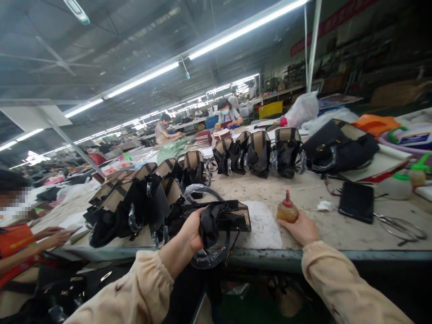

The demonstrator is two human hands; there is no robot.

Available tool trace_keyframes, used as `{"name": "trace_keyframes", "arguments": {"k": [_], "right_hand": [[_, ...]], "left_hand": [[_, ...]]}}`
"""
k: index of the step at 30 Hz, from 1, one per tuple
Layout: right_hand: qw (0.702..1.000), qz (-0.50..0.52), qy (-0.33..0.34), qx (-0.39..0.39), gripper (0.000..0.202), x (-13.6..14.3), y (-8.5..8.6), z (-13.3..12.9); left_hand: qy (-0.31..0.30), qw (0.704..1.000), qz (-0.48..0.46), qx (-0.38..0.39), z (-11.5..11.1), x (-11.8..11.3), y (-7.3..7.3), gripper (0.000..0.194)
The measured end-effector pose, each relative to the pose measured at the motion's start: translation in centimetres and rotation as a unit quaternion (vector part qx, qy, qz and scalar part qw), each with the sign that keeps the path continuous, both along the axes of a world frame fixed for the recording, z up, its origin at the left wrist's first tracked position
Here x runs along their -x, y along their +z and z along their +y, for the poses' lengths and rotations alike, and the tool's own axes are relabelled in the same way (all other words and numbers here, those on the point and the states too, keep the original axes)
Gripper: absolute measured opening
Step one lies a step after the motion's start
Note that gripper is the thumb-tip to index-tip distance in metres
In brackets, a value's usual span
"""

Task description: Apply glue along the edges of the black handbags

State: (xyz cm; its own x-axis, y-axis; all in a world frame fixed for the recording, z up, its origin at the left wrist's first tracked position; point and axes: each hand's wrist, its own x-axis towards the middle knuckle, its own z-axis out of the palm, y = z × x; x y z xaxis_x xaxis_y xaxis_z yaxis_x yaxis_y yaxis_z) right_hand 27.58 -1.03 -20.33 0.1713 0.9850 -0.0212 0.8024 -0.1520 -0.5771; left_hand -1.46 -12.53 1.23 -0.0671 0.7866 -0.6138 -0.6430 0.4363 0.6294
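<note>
At a long factory worktop (313, 193), a person's left hand (192, 231) is closed around the black fabric of an unfinished handbag (221, 216) lying on its side at the near edge, part of it over a white pad (263, 229), while the right hand (301, 227) is wrapped around the base of a small amber squeeze bottle (287, 210) with a red nozzle, standing upright just beside the pad. The step in hand appears to be dressing one bag with the bottle's contents; the next move would likely call for tipping the nozzle toward the bag while the left hand steadies it. Room is tight on the left, where a heap of similar bags (135, 202) presses against the held one, and a row of upright bags (256, 153) lines the far side. To the right lie a black wallet (357, 201) and scissors (400, 227), with bare surface between. A co-worker's hand (59, 236) works at far left.
</note>
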Motion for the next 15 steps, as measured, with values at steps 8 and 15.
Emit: {"name": "trace_keyframes", "arguments": {"k": [8, 15], "right_hand": [[0.995, -0.083, 0.024, -0.048, 0.086, -1.2, 3.7, -2.9], [0.898, 0.128, 0.288, -0.306, 0.058, 6.3, 14.3, -12.1]], "left_hand": [[0.021, 1.000, -0.006, -0.005, -0.8, -0.5, -0.9, 0.031], [-0.003, 1.000, -0.009, 0.026, -1.3, -1.1, -1.6, 0.024]]}}
